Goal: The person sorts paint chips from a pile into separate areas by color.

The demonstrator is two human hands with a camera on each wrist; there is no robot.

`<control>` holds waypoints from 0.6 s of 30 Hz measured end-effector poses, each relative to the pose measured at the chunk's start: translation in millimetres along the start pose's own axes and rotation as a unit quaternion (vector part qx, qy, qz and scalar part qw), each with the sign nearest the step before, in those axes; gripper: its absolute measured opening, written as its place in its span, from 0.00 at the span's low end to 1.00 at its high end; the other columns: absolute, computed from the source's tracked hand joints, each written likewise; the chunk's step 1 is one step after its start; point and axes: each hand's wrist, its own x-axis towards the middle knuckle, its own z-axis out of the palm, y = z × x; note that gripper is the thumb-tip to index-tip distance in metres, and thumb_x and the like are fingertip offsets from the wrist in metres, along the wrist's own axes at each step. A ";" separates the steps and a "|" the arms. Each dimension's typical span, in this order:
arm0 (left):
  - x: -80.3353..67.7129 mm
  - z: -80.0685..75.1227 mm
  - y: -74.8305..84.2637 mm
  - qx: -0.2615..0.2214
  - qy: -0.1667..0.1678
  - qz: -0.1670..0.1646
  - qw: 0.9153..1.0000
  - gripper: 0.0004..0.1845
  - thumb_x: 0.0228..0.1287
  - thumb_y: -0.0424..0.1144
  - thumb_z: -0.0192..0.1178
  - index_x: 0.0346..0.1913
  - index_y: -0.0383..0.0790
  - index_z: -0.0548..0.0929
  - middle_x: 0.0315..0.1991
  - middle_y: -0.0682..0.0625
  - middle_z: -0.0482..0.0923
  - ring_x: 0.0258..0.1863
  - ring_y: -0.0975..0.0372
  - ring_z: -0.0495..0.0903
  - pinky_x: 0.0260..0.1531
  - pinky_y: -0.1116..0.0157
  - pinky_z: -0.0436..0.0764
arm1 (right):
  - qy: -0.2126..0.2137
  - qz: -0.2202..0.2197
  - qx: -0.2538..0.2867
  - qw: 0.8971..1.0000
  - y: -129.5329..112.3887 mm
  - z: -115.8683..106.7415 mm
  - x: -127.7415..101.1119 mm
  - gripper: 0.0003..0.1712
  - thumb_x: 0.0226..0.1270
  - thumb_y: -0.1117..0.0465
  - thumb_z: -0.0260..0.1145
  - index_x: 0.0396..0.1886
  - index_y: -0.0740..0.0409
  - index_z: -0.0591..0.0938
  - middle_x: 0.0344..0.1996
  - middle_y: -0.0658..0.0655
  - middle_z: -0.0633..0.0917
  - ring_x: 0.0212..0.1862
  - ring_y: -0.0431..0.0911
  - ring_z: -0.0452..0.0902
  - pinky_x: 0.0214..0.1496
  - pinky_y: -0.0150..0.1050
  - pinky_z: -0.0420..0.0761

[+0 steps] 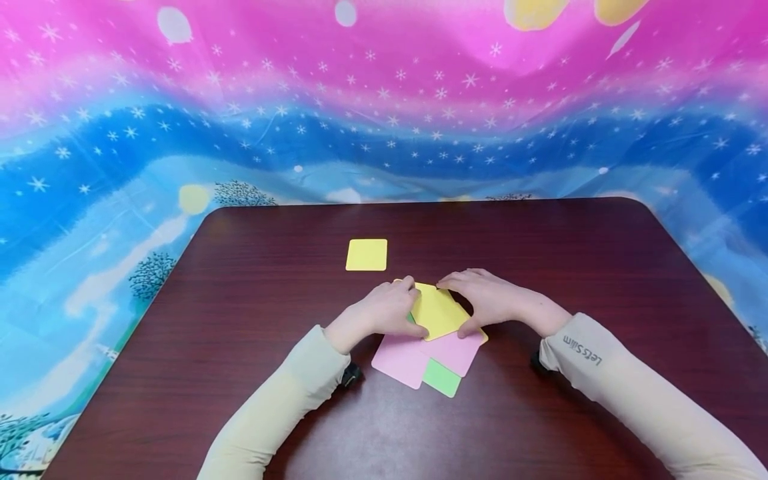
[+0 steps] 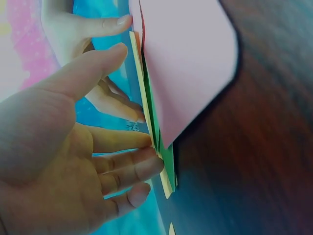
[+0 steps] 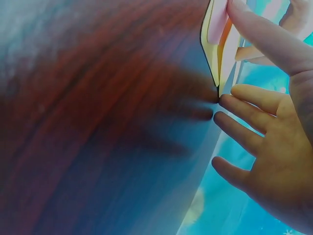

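A loose pile of square, round-cornered cards lies on the table between my hands. On top is a yellow card [image 1: 441, 312]; pink cards [image 1: 403, 360] and a green card [image 1: 443, 378] stick out towards me. My left hand [image 1: 390, 308] touches the pile's left side with thumb and fingertips. In the left wrist view, its fingers are loosely bent along the edge of the green card [image 2: 167, 161]. My right hand [image 1: 489, 297] is at the pile's right side, thumb on the near corner. Its fingers look fairly straight in the right wrist view, by the yellow card's edge [image 3: 210, 54].
A single yellow card [image 1: 367, 255] lies apart, beyond the pile and to its left. The dark wooden table [image 1: 288, 267] has rounded far corners. Behind it hangs a pink and blue patterned cloth [image 1: 384, 107].
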 end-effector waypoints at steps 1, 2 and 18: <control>0.3 0.3 0.5 0.002 0.001 0.000 1.000 0.34 0.44 0.67 0.59 0.44 0.39 0.77 0.41 0.49 0.68 0.33 0.59 0.73 0.36 0.64 0.74 | 0.001 0.000 0.000 1.000 0.2 0.3 -0.2 0.48 0.37 0.43 0.74 0.60 0.59 0.70 0.56 0.53 0.73 0.59 0.49 0.66 0.61 0.53 0.60; 0.5 0.6 1.0 0.006 0.000 0.000 1.000 0.35 0.44 0.67 0.59 0.44 0.39 0.77 0.41 0.49 0.68 0.33 0.59 0.73 0.36 0.63 0.74 | 0.002 0.000 0.000 1.000 0.3 0.5 -0.4 0.48 0.37 0.43 0.74 0.59 0.58 0.70 0.56 0.53 0.73 0.59 0.49 0.66 0.61 0.54 0.60; -0.2 3.0 3.8 0.019 0.007 0.007 1.000 0.41 0.40 0.69 0.61 0.48 0.36 0.75 0.41 0.49 0.67 0.38 0.58 0.72 0.39 0.63 0.72 | 0.010 -0.006 -0.014 1.000 -3.1 -3.4 1.1 0.43 0.39 0.42 0.73 0.56 0.57 0.74 0.50 0.52 0.77 0.55 0.48 0.70 0.64 0.56 0.54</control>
